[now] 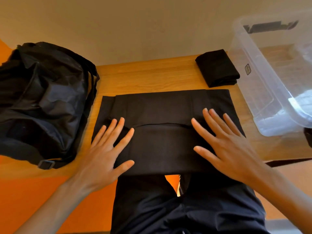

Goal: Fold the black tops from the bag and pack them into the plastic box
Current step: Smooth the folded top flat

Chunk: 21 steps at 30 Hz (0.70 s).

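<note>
one half-folded black top (162, 115) lies mid-counter (148, 76). both grips released: left hand (108, 149) and right hand (226, 146) rest flat on it, fingers spread. one bag (43, 98) left of it; one folded top (217, 70) and one plastic box (263, 70) to its far right.

Bare forearms, no sleeves; dark navy trousers (185, 208).

Half-folded black top (162, 119) lies flat between bag (43, 102) and plastic box (253, 68).
</note>
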{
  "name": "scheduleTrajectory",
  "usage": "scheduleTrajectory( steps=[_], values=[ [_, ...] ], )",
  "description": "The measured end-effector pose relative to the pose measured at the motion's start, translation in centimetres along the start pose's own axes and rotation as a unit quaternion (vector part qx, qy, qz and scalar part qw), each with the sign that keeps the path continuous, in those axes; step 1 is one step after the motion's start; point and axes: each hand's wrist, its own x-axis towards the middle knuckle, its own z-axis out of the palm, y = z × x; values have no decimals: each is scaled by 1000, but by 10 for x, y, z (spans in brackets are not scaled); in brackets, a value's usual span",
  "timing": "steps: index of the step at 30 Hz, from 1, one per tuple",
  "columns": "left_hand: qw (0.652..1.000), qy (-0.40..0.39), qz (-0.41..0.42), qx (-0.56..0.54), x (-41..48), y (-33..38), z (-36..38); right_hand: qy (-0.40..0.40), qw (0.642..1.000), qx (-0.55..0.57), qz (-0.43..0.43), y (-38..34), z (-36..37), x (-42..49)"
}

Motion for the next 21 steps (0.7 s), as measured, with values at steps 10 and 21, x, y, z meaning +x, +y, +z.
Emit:
scheduleTrajectory(
  steps=[10,21],
  values=[
    [999,7,0,33,-22,-1,11,49,999,-23,2,12,21,-26],
    [972,211,105,6,-69,-13,29,279,939,-30,-196,33,53,-69]
  ],
)
